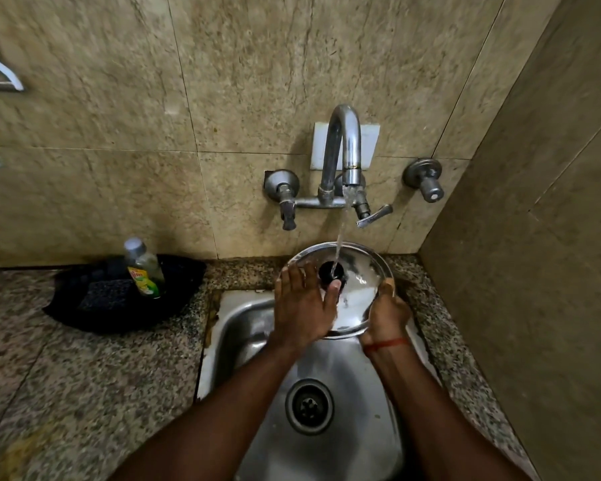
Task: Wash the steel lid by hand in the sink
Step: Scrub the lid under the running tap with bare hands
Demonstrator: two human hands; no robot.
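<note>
Round shiny steel lid with a black centre knob (356, 296) is held up over the back of the stainless steel sink basin (327, 369), tilted toward the person, so the thin stream of water (340, 244) from the curved chrome wall tap (342, 147) lands right at the knob and runs down the face into the basin rather than onto the speckled granite worktop (94, 359). Right hand (386, 315) clamped on the lid's right rim, thumb over the edge, acting as the support. Left hand (304, 303) open and flat on the lid's left face, fingers spread, thumb tip by the knob; looks like bare-hand rubbing under the flow, likely a rinse step. Red thread on the right wrist. Clear dish-soap bottle with yellow label (143, 269) and dark scrub pad (106, 293) sit on a black cloth on the worktop left of the sink, well apart from the hands. Round sink drain (309, 406) is open below, no water pooling.
</note>
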